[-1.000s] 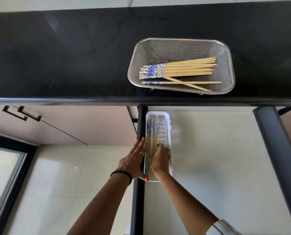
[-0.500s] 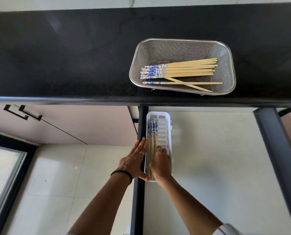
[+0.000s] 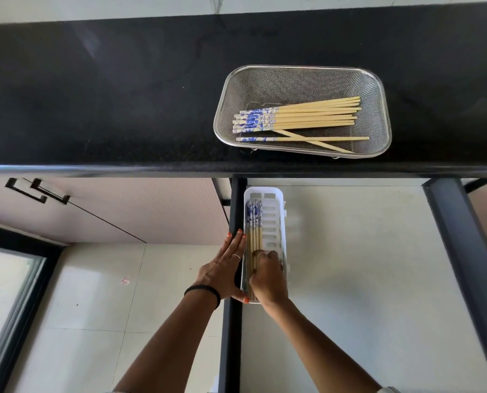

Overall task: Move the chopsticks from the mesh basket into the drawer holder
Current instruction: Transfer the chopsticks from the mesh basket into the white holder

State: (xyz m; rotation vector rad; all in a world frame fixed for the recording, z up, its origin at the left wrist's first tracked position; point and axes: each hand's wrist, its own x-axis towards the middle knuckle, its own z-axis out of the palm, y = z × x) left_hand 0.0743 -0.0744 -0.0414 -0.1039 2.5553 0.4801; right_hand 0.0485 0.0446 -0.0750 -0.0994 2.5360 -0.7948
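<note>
A steel mesh basket (image 3: 301,67) sits on the black counter (image 3: 94,95), right of centre. In it lie several bamboo chopsticks (image 3: 307,117) with blue-and-white handles pointing left; two lie loose at its near side. Below the counter edge, a white slotted holder (image 3: 276,211) lies lengthwise in the open drawer. Several chopsticks (image 3: 254,222) rest along its left side, handles away from me. My left hand (image 3: 225,270) presses flat against the holder's left wall, thumb at its near end. My right hand (image 3: 269,276) is inside the holder, fingers curled on the chopsticks' near ends.
The pale drawer floor (image 3: 350,279) stretches right of the holder. Dark frame rails (image 3: 232,336) (image 3: 463,265) run along the drawer's left and right sides. Closed cabinet doors with black handles (image 3: 38,191) are at the left, above a tiled floor.
The chopsticks in the holder lay fanned out a second ago; now they lie straight along its left side under my right hand. My left hand has stayed put.
</note>
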